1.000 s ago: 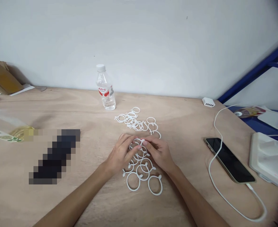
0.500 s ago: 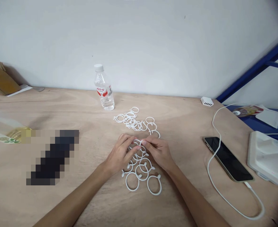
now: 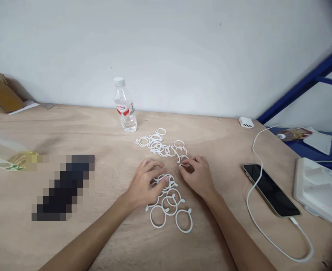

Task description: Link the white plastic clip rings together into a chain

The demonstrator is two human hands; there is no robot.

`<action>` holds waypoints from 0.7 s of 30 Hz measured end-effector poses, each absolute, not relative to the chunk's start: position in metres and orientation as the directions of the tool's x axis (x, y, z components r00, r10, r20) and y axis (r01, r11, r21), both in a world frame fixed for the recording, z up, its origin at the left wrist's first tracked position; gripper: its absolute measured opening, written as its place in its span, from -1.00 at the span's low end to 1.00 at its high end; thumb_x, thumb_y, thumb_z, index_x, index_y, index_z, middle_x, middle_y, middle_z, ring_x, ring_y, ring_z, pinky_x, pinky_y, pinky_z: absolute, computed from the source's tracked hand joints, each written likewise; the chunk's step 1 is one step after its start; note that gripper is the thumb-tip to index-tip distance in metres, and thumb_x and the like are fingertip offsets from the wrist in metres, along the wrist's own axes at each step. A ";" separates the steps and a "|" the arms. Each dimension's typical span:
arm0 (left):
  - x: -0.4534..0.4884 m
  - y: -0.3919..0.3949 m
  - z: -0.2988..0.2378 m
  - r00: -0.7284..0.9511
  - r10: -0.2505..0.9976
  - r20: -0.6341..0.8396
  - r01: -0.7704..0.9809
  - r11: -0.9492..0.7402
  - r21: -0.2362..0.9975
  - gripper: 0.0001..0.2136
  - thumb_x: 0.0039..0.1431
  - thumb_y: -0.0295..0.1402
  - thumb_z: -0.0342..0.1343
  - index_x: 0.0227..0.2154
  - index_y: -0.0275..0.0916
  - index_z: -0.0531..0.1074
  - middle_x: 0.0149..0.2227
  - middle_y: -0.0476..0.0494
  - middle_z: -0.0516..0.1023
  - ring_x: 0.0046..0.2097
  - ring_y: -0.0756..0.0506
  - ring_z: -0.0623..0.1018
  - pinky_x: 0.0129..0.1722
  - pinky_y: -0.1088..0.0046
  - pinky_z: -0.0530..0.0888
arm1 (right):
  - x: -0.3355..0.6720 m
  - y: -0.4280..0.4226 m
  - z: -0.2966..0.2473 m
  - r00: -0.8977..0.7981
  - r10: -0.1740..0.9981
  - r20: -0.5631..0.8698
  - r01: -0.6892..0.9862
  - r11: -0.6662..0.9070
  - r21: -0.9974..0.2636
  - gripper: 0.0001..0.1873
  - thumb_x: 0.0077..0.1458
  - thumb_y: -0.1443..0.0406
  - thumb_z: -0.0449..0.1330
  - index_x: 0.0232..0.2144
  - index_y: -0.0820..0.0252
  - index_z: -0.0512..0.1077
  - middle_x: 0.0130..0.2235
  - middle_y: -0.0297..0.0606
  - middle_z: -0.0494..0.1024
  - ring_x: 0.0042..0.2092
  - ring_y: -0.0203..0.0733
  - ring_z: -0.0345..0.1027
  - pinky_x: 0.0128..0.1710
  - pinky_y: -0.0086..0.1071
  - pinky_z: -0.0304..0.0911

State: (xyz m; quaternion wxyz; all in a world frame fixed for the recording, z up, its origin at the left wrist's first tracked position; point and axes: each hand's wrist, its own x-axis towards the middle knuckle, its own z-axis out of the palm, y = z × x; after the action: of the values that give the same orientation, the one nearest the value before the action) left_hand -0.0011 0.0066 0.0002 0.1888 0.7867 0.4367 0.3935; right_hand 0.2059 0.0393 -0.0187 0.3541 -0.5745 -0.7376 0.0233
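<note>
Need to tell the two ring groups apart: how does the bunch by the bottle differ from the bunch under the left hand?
The far bunch lies tangled near the bottle; the near bunch spreads flatter, rings easier to tell apart. The right hand reaches the far one; the left hand rests on the near one. Both are white plastic.

A bottle point(image 3: 125, 105) stands upright at 12 o'clock on the bench point(image 3: 228, 150), near the wall point(image 3: 166, 49). At 3 o'clock a phone point(image 3: 270, 190) lies flat with a white cable point(image 3: 253, 218) plugged into its near end. A white charger point(image 3: 246, 122) sits at 2 o'clock by the wall. Cardboard point(image 3: 0, 94) lies at 10 o'clock, a clear bag point(image 3: 4, 152) at 9 o'clock.
</note>
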 end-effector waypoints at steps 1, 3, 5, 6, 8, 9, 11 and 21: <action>-0.001 0.007 0.000 0.303 0.840 0.450 0.532 -0.540 0.652 -0.83 0.16 -0.35 0.09 -0.24 -0.19 0.55 -0.16 -0.22 0.53 -0.07 -0.19 0.43 -0.06 0.15 0.43 | 0.205 0.039 -0.019 -0.103 0.864 0.493 0.827 0.350 -0.440 -0.97 -0.05 0.33 0.23 -0.49 0.13 0.48 -0.41 -0.24 0.40 -0.27 -0.09 0.25 -0.21 -0.16 0.24; -0.001 0.007 0.000 0.295 0.846 0.445 0.521 -0.533 0.667 -0.82 0.16 -0.35 0.09 -0.24 -0.20 0.55 -0.18 -0.22 0.52 -0.08 -0.18 0.43 -0.08 0.16 0.44 | 0.203 0.038 -0.019 -0.144 0.858 0.492 0.810 0.389 -0.440 -0.92 -0.02 0.37 0.19 -0.50 0.13 0.46 -0.41 -0.25 0.40 -0.27 -0.10 0.25 -0.21 -0.16 0.24; -0.001 0.008 -0.001 0.292 0.848 0.442 0.517 -0.529 0.673 -0.83 0.16 -0.35 0.09 -0.24 -0.21 0.55 -0.19 -0.21 0.52 -0.09 -0.18 0.44 -0.08 0.17 0.44 | 0.202 0.038 -0.018 -0.182 0.854 0.488 0.798 0.418 -0.434 -0.89 -0.04 0.41 0.17 -0.53 0.13 0.43 -0.40 -0.26 0.40 -0.26 -0.10 0.25 -0.19 -0.16 0.24; -0.001 0.008 -0.001 0.290 0.849 0.442 0.515 -0.527 0.675 -0.83 0.17 -0.36 0.08 -0.24 -0.21 0.55 -0.19 -0.21 0.52 -0.09 -0.17 0.43 -0.07 0.17 0.43 | 0.202 0.037 -0.018 -0.188 0.850 0.492 0.798 0.424 -0.428 -0.88 -0.07 0.43 0.16 -0.55 0.13 0.41 -0.38 -0.25 0.40 -0.25 -0.10 0.25 -0.18 -0.15 0.24; -0.001 0.008 -0.002 0.287 0.850 0.442 0.513 -0.526 0.679 -0.84 0.18 -0.36 0.08 -0.25 -0.22 0.54 -0.19 -0.20 0.52 -0.09 -0.17 0.43 -0.06 0.18 0.43 | 0.201 0.037 -0.017 -0.181 0.837 0.516 0.804 0.428 -0.413 -0.87 -0.13 0.45 0.16 -0.58 0.13 0.38 -0.32 -0.21 0.40 -0.22 -0.08 0.24 -0.16 -0.14 0.25; -0.001 0.008 -0.002 0.285 0.850 0.442 0.512 -0.525 0.680 -0.84 0.18 -0.36 0.08 -0.26 -0.22 0.54 -0.19 -0.20 0.52 -0.09 -0.16 0.43 -0.06 0.19 0.42 | 0.201 0.037 -0.017 -0.176 0.831 0.528 0.807 0.429 -0.406 -0.87 -0.14 0.45 0.16 -0.59 0.13 0.37 -0.29 -0.20 0.40 -0.21 -0.07 0.25 -0.15 -0.13 0.26; -0.001 0.009 -0.002 0.284 0.850 0.444 0.510 -0.526 0.680 -0.85 0.18 -0.37 0.08 -0.26 -0.22 0.54 -0.20 -0.19 0.52 -0.10 -0.16 0.44 -0.06 0.19 0.42 | 0.201 0.036 -0.016 -0.181 0.830 0.527 0.806 0.432 -0.404 -0.87 -0.15 0.45 0.16 -0.60 0.13 0.35 -0.28 -0.19 0.42 -0.21 -0.06 0.27 -0.15 -0.12 0.27; -0.001 0.008 -0.001 0.288 0.852 0.438 0.507 -0.524 0.685 -0.85 0.19 -0.37 0.07 -0.27 -0.23 0.53 -0.21 -0.18 0.53 -0.11 -0.14 0.44 -0.07 0.22 0.42 | 0.200 0.037 -0.020 -0.194 0.833 0.518 0.750 0.466 -0.469 -0.86 -0.09 0.46 0.11 -0.58 0.15 0.31 0.03 -0.03 0.40 0.08 0.04 0.23 0.06 0.00 0.22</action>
State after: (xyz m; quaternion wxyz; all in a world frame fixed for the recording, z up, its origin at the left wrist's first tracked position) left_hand -0.0012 0.0085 -0.0015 0.2132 0.7737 0.4390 0.4040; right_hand 0.1998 0.0367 -0.0198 0.3730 -0.5136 -0.7707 0.0555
